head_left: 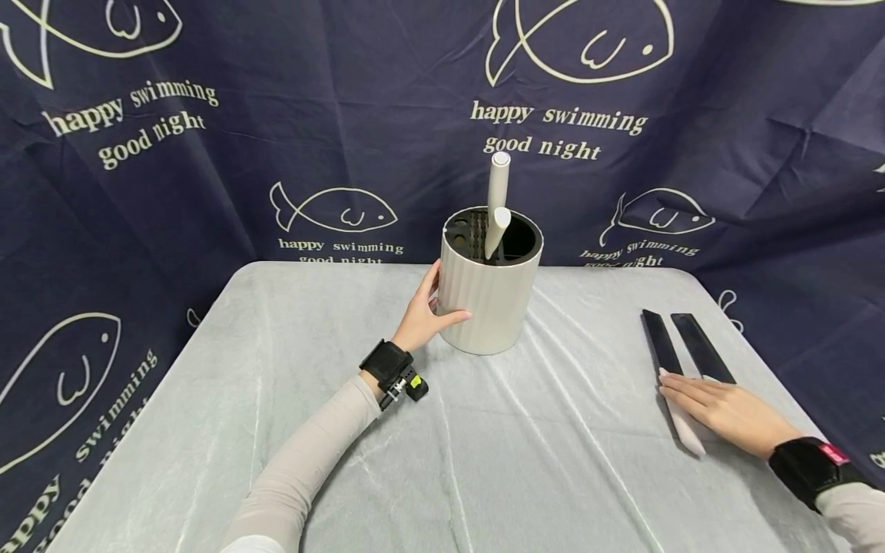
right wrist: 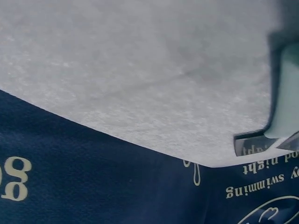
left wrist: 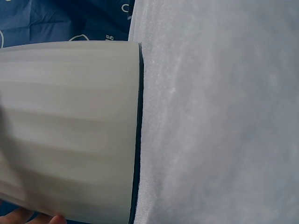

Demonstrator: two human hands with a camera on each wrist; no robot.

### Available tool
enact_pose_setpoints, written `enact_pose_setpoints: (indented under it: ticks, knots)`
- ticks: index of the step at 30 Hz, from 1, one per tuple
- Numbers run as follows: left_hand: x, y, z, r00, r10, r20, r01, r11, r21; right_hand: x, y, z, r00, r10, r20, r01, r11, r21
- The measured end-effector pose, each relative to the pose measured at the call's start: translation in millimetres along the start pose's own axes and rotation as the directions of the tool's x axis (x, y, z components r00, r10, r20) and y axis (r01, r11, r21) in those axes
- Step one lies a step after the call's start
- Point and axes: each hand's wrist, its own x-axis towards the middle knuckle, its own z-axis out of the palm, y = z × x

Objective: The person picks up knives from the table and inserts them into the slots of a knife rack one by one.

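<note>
A white ribbed knife holder (head_left: 489, 307) with a black slotted top stands upright on the table. Two white handles (head_left: 498, 184) stick up from it. My left hand (head_left: 419, 316) holds the holder's left side, thumb across the front and fingers round the far side; some fingertips (left wrist: 57, 219) show in the left wrist view. On the right lie two knives with black blades, a left one (head_left: 661, 342) and a right one (head_left: 701, 347). My right hand (head_left: 733, 411) lies over them with extended fingers across the left knife's white handle (head_left: 687, 436); the right knife's handle is mostly hidden beneath the hand.
A pale grey cloth covers the table (head_left: 539, 461). Close behind it hangs a dark blue curtain (head_left: 387, 115) printed with fish and lettering, which also runs along both sides. The knives lie near the table's right edge.
</note>
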Motion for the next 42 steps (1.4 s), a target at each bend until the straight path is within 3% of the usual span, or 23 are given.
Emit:
enact_pose_setpoints:
  ticks: [5, 12, 19, 25, 31, 34, 36, 42]
  knots:
    - [6.6, -20.0, 0.9, 0.999, 0.013, -0.029, -0.013, 1.000, 0.013, 11, 3, -2, 0.998, 0.038, -0.043, -0.036, 0.999, 0.037]
    - [6.6, -21.3, 2.3, 0.999, 0.031, -0.043, -0.030, 0.999, 0.023, 29, 15, -5, 0.977, 0.152, -0.149, -0.133, 0.983, 0.130]
    - [6.3, -21.4, 1.8, 0.999, 0.020, -0.039, -0.019, 1.000, 0.024, 47, 25, -17, 0.947, 0.281, -0.155, -0.256, 0.953, 0.160]
    - [0.7, -3.2, 0.3, 1.000, 0.010, -0.010, -0.010, 1.000, -0.006, 58, 29, -31, 0.899, 0.420, -0.128, -0.409, 0.907, 0.103]
    - [-5.8, 16.4, 0.7, 1.000, 0.012, -0.010, -0.012, 1.000, -0.012, 62, 35, -41, 0.866, 0.485, -0.121, -0.473, 0.874, 0.113]
    - [-5.5, 15.8, 0.8, 1.000, 0.016, -0.011, -0.016, 1.000, -0.004, 64, 37, -45, 0.838, 0.528, -0.142, -0.515, 0.849, 0.119]
    - [-4.6, 13.1, 0.7, 1.000, 0.021, -0.011, -0.021, 1.000, 0.000, 66, 38, -47, 0.807, 0.572, -0.149, -0.556, 0.820, 0.133]
    - [4.4, -14.3, 1.7, 0.999, 0.029, -0.030, -0.029, 1.000, 0.006, 70, 43, -54, 0.714, 0.678, -0.174, -0.649, 0.734, 0.200]
